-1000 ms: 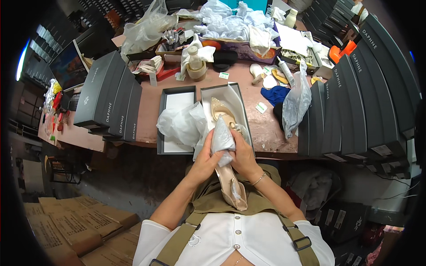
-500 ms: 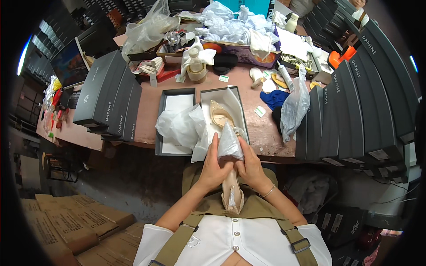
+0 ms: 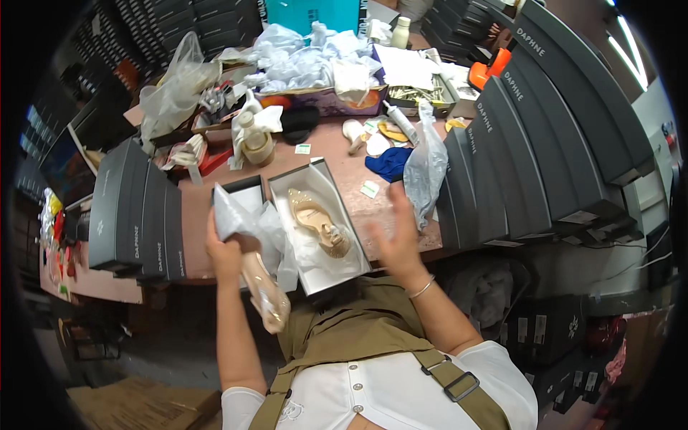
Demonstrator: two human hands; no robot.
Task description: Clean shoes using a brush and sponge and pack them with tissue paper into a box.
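The left hand [image 3: 224, 256] is closed around the middle of one beige shoe [image 3: 259, 281] and holds it in the air, to the left of the open shoe box [image 3: 349, 219]. A whitish wrapping [image 3: 231, 213] covers the front part of this shoe, which points up and away from the person; the heel end hangs lower, near the lap. The right hand [image 3: 401, 235] holds nothing. Its fingers are spread and blurred, above the right part of the table [image 3: 340, 147], near the clear plastic bag [image 3: 426, 172] and the blue cloth [image 3: 388, 164].

In the box lies the other shoe [image 3: 312, 217], on white lining. Left of the box is a shallow dark tray [image 3: 251, 198], perhaps the lid, with crumpled white paper [image 3: 275, 235] over it. Dark boxes stand at both sides.

As I judge, the step in hand is the handling of the partly wrapped shoe. The next move calls for a steady left grip, so that the wrapping does not slip, while the right hand is free to help.
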